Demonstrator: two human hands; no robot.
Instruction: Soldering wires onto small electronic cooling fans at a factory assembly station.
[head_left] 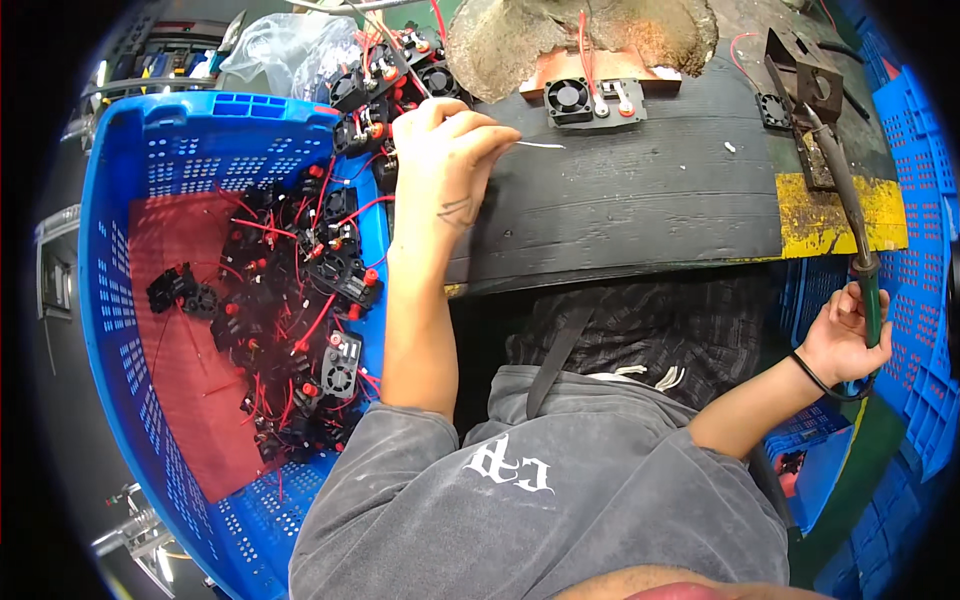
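My left hand (445, 160) is raised over the bench's left end, its fingers pinched on a thin, silvery solder wire (540, 146). The wire's free end points right, below a small black fan module (596, 103). Red wires run to two round terminals on that module, which lies against a copper-coloured block (560, 68). At the right, my right hand (848, 335) is closed round the green handle of a soldering iron (850, 205). The iron's long shaft reaches up to a rusty metal stand (803, 85), its tip near the stand's edge.
A blue perforated crate (110, 290) at left holds many fan modules with red wires over a red sheet. More modules (375, 90) pile at the bench's back left, beside a clear plastic bag (285, 50). Blue crates (915, 150) stand at right. A lone fan (773, 110) lies by the stand.
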